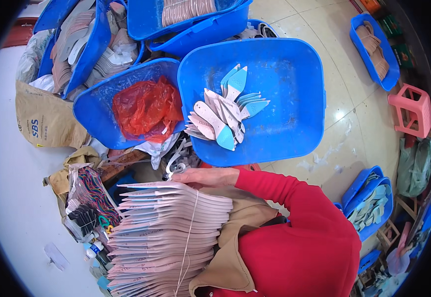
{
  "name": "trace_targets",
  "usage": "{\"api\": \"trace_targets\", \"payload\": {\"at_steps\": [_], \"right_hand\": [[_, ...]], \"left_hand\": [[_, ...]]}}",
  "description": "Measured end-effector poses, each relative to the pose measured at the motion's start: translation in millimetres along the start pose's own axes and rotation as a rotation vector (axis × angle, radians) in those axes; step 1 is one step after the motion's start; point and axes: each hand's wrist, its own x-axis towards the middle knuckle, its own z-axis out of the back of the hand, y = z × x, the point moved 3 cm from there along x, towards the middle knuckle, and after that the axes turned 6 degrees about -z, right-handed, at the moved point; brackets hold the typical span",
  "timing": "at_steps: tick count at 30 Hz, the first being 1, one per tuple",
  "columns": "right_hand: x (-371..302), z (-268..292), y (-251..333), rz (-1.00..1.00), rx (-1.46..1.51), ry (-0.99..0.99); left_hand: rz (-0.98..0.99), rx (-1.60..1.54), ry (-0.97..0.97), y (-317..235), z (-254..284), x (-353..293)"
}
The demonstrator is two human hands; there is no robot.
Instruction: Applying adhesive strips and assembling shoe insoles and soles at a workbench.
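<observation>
A tall bundle of pale pink insole boards, some with blue parts, fans out across the lower middle beside my body. A thin white string runs down over it. My right hand, at the end of a red sleeve, is closed against the far end of this bundle. Its fingertips point left and are partly hidden. My left hand does not show. Just beyond the right hand, a large blue tub holds a loose pile of blue-tipped insole boards.
Left of the tub, another blue bin holds a red plastic bag. More blue bins of insoles crowd the back left. A pink stool stands at right. Colored cords and small tools lie left of the bundle.
</observation>
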Motion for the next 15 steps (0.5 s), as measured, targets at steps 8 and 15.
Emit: {"api": "trace_targets", "payload": {"at_steps": [8,15], "right_hand": [[-4.6,-4.4,-21.9,-0.090,0.499,0.002],[6.5,16.6,-45.3,-0.049,0.724,0.152]], "left_hand": [[-0.217,0.076,-0.221,68.2,175.4,138.0],[-0.282,0.132,-0.279,87.6,230.1,183.2]]}}
